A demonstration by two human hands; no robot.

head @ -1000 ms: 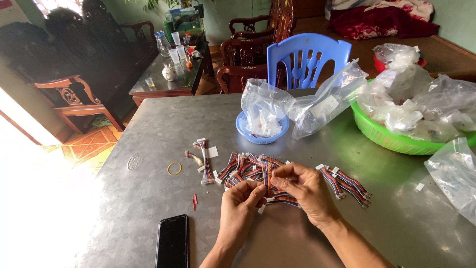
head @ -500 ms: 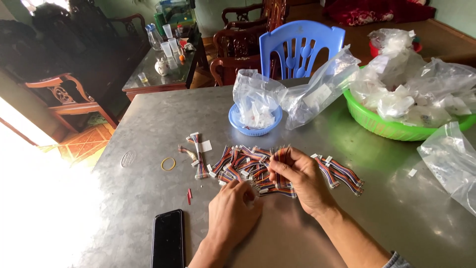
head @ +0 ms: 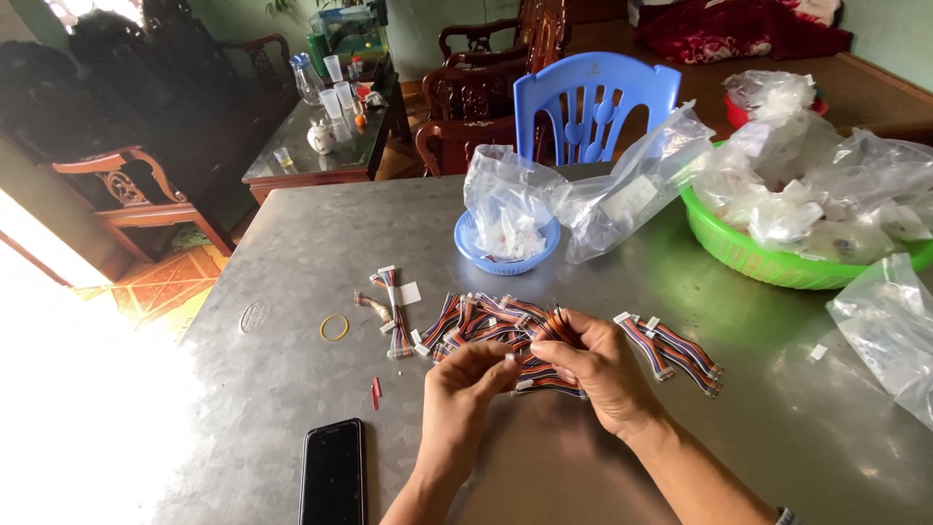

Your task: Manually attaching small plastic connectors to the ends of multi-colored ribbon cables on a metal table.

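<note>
Striped red, orange, blue and black ribbon cables [head: 491, 326] with white connectors are lying mid-tabletop [head: 680, 428], which is showing dull grey. A blue bowl [head: 505, 255] and bright green basin [head: 753, 258] are sitting toward its far edge, a black phone [head: 332, 473] near its front edge.

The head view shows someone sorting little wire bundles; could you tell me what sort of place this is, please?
Probably a home room used for piecework, not a factory: carved wooden chairs, a coffee table with a teapot and cups, and a metal table holding coloured wire harnesses and bagged parts in a green basin.
</note>
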